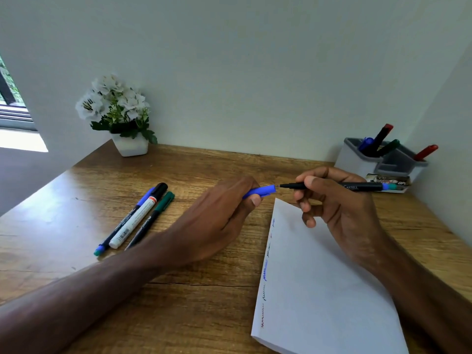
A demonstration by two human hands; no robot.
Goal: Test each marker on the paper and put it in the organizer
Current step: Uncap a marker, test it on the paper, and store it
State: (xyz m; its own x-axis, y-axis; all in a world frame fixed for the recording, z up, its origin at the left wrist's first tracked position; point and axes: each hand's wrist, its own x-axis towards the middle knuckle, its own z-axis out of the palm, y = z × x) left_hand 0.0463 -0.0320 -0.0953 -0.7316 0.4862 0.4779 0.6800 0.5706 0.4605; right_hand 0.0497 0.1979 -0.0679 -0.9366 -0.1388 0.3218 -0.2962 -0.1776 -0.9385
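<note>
My right hand (pixel 339 208) grips a thin black marker (pixel 357 186) with a blue end, its bare tip pointing left. My left hand (pixel 217 221) pinches the marker's blue cap (pixel 263 191), whose open end sits just off the tip. Below them lies a white paper pad (pixel 319 290) with several short scribbles along its left edge. Three markers (pixel 138 218) lie side by side on the desk at the left: a blue-capped one, a white one with a black cap, and a green-capped one. The grey-and-white organizer (pixel 357 159) at the back right holds several markers.
A white pot of white flowers (pixel 120 116) stands at the back left of the wooden desk (pixel 178 290). A small printed box (pixel 390 181) lies in front of the organizer. Walls close the desk at the back and right.
</note>
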